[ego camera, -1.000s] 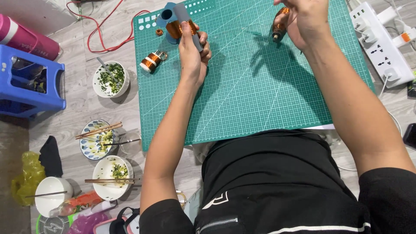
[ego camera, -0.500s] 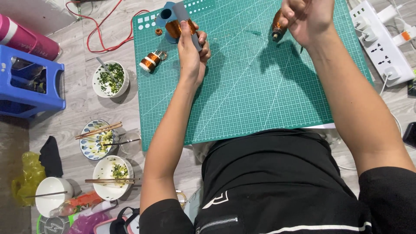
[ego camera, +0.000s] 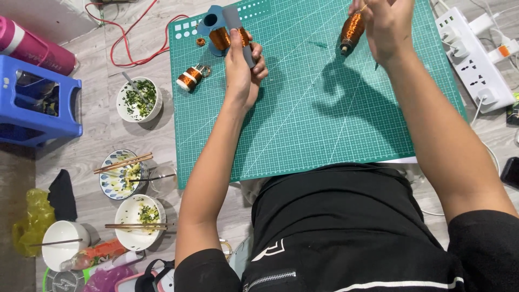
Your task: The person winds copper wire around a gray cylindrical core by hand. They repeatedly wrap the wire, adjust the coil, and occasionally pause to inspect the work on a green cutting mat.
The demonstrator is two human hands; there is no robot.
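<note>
While left hand (ego camera: 243, 65) clamps grey rod (ego camera: 239, 33) with copper coil (ego camera: 230, 38) at far-left corner of green cutting mat (ego camera: 324, 124), right hand (ego camera: 386, 27) pinches copper spool (ego camera: 350, 30) above mat's far edge. Judgement: keep wire taut, turns tight, feed steady.

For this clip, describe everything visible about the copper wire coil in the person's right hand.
The copper-wound coil is a small, elongated spool of shiny orange-brown wire with a dark tip at its lower end. It hangs tilted, upper end toward the right hand, whose fingers grip it from above. It is lifted off the green gridded cutting mat, where its shadow falls. How it is built under the winding cannot be told.
</note>
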